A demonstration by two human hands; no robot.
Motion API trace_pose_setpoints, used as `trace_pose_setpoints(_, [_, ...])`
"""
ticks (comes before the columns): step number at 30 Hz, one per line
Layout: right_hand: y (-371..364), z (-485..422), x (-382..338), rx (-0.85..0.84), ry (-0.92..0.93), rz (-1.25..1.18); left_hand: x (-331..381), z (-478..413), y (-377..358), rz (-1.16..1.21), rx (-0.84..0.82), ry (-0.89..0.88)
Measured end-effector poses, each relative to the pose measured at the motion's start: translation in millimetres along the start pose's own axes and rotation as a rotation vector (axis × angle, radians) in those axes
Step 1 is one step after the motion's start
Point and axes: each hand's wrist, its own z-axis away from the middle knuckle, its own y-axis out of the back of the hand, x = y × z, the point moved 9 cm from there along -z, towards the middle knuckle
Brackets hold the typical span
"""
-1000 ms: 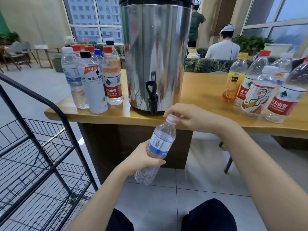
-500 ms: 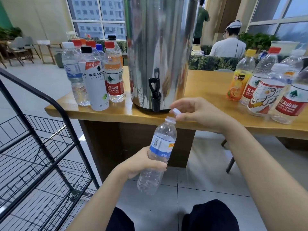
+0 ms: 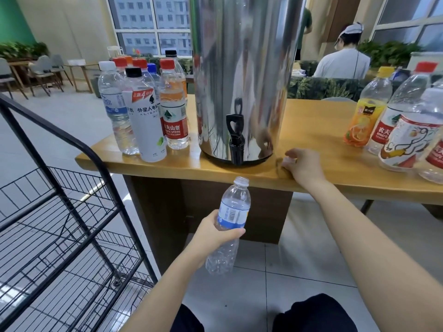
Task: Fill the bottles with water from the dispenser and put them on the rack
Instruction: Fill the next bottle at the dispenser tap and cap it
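**Bottle** [image 3: 233,212]: uncapped, apparently empty; it was tilted in front of the table [image 3: 167,165] edge, near below the tap [image 3: 235,140], with its mouth not yet at the spout.

**Left hand** [image 3: 213,234]: fingers and thumb were wrapped round the bottle's label band.

**Right hand** [image 3: 303,165]: it rested on the table beside the dispenser [image 3: 242,75], with curled fingers pinching what looked like the small white cap [image 3: 288,161].

**Step, judged:** bringing the mouth to the tap. It would go best with the bottle upright and its neck close under the spout. The grip should stay light on the label band, since the thin wall would likely buckle. The cap should be left within reach, freeing that hand for the lever.

**Materials:**
- Bottle: clear, thin, ribbed plastic with a narrow threaded neck and a blue-and-white label.
- Dispenser: polished steel cylinder, mirror-bright.
- Tap: black plastic with a looped lever.
- Table: smooth, glossy yellow wood with a rounded edge.
- Rack [image 3: 60,212]: black wire grid shelves on a tubular frame, standing left of the table.
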Motion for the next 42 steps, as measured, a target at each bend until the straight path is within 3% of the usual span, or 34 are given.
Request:
trace_pose_setpoints(3, [16.2, 9.9, -18.7, 0.131, 0.066, 0.034, 1.4, -4.4, 7.3, 0.012, 0.062, -0.016])
trace_pose_setpoints(6, [47.9, 38.1, -83.5, 0.347, 0.429, -0.054, 8.5, -9.7, 7.6, -0.012, 0.082, -0.034])
trace_pose_setpoints(9, [61.1, 70.1, -148.0, 0.393, 0.720, -0.122, 17.2, -13.9, 4.0, -0.007, 0.081, -0.048])
trace_pose_setpoints(17, [32.2, 62.4, -192.7, 0.164, 0.695, 0.065, 22.6, -19.7, 4.2, 0.036, 0.113, -0.034])
trace_pose_setpoints(26, [32.7, 62.5, -188.3, 0.148, 0.682, -0.112, 21.5, -24.5, 1.6, 0.035, 0.121, -0.016])
trace_pose_setpoints(42, [37.8, 72.3, -185.5, 0.193, 0.871, -0.123, 26.1, -29.5, 1.7, 0.065, 0.108, -0.013])
